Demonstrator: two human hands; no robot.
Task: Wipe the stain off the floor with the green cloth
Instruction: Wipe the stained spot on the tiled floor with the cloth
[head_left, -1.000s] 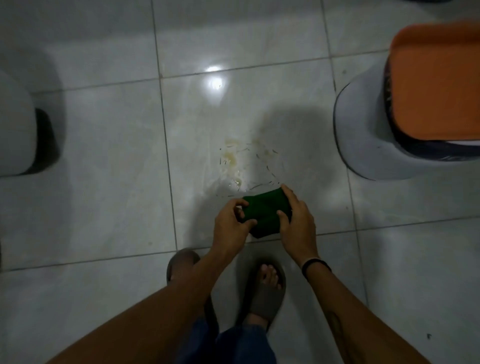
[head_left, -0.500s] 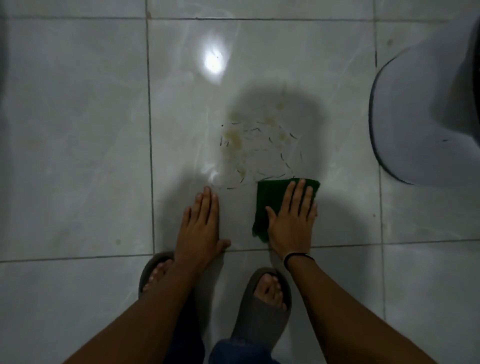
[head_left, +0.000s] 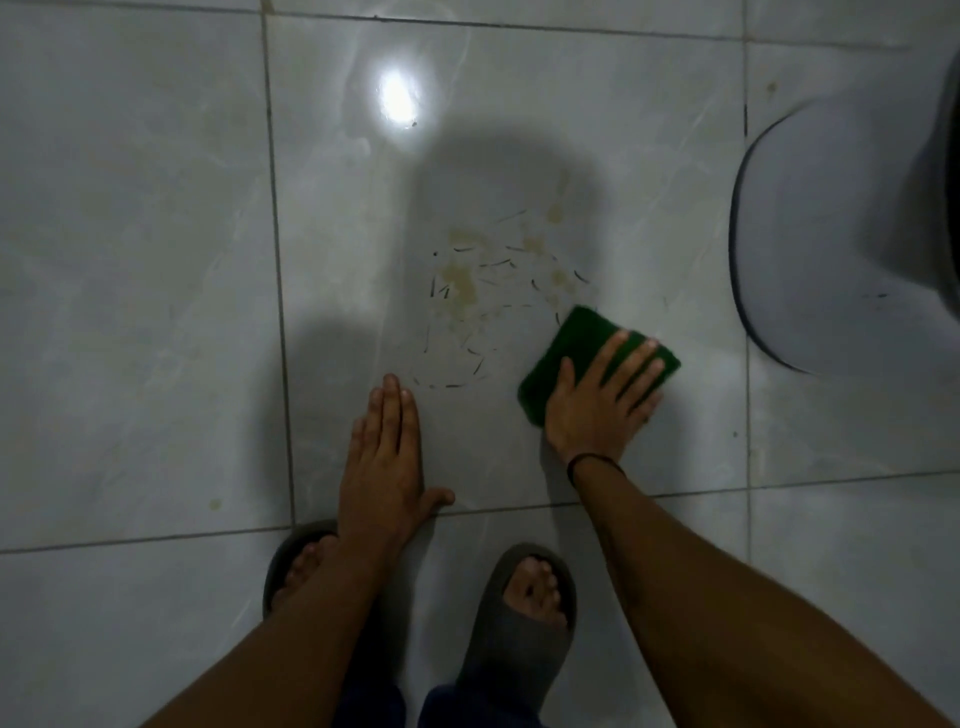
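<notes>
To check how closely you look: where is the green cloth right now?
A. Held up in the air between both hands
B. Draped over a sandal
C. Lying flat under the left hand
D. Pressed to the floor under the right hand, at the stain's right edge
D: the right hand lies flat on the green cloth, beside the stain; the left hand rests on bare floor.

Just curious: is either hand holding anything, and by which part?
The right hand presses flat on the near half of the cloth, not gripping it. The left hand lies bare on the floor.
</notes>
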